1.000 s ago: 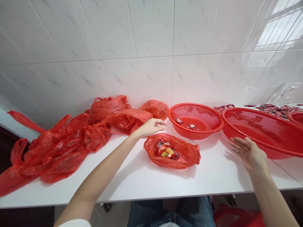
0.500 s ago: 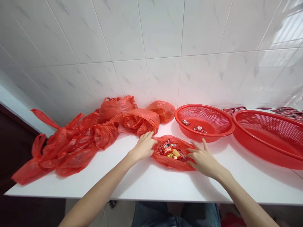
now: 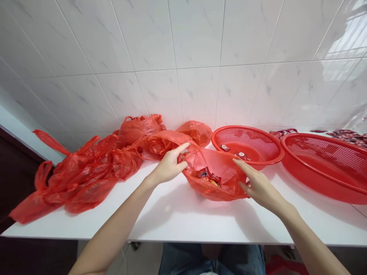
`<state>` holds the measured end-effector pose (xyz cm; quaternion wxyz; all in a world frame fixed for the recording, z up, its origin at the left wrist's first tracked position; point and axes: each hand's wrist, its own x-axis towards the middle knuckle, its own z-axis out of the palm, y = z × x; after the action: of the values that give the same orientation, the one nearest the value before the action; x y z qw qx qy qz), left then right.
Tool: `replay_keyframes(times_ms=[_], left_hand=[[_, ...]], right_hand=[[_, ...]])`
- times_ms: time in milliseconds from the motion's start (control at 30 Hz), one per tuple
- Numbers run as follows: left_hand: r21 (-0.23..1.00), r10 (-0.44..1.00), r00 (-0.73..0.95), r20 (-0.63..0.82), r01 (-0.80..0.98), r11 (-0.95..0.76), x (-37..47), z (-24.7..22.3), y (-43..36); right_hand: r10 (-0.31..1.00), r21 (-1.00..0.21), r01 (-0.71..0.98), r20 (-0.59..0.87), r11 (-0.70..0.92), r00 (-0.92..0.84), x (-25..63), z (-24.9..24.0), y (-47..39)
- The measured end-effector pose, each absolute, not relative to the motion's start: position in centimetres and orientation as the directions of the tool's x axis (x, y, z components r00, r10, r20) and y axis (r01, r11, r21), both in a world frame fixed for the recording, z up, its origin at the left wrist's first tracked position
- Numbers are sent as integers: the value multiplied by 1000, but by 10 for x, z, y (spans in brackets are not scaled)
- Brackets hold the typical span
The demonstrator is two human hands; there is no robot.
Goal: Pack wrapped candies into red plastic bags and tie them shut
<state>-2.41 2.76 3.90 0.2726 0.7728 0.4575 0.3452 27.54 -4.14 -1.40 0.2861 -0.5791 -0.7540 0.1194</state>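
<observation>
Seen from the head-worn camera, the only view, a person's two bare hands spread the mouth of a thin, translucent red plastic bag (image 3: 215, 194) above the near middle of a long white table (image 3: 172, 227), just in front of a round, perforated red plastic basket (image 3: 247, 128). A few small, shiny dark-red snack packets (image 3: 204, 174), one showing yellow, lie in the bottom of the bag. The film looks light, limp and a little slippery, apt to crease and sag rather than break; the packets look light too, their crimped wrappers probably slick. The gathered rim, taken at opposite sides, seems the surest place to hold. The left hand (image 3: 169, 165) is half open in a C, with the bag's left edge between thumb and fingers. The right hand (image 3: 259, 186) is likewise part open, fingers stretched along the back of the right edge and thumb tucked toward the near side, holding film (how tightly either hand pinches cannot be told). A crumpled heap of red plastic bags (image 3: 86, 177) lies to the left; two small wrapped packets (image 3: 242, 156) sit in the basket, and a larger red plastic basket (image 3: 318, 182) stands to the right.
</observation>
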Motion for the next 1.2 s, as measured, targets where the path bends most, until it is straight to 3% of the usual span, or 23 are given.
replay_keyframes(times_ms=[133, 267, 367, 500, 700, 867, 1000, 1200], left_hand=[[724, 898, 223, 379, 533, -438, -28, 66, 19], [657, 882, 158, 444, 612, -440, -40, 84, 17], [621, 868, 143, 476, 644, -447, -47, 97, 15], [736, 894, 114, 432, 529, -423, -44, 116, 9], [858, 893, 51, 447, 256, -445, -32, 134, 5], [877, 885, 49, 463, 115, -466, -30, 142, 4], [847, 854, 76, 514, 109, -520, -26, 142, 1], [830, 840, 322, 437, 217, -514, -4, 137, -9]], right_hand=[[853, -618, 635, 506, 464, -131, 287, 6, -41], [762, -609, 616, 648, 500, 22, 299, 26, -36], [754, -636, 662, 637, 396, 160, 308, 37, -29], [804, -693, 666, 545, 276, 235, 308, 52, -22], [905, -904, 229, 400, 362, 145, 293, 87, -22], [924, -924, -42, 377, 380, 68, 289, 106, -13], [892, -893, -29, 449, 448, -43, 277, 112, -9], [839, -867, 74, 450, 492, -307, 252, 121, -17]])
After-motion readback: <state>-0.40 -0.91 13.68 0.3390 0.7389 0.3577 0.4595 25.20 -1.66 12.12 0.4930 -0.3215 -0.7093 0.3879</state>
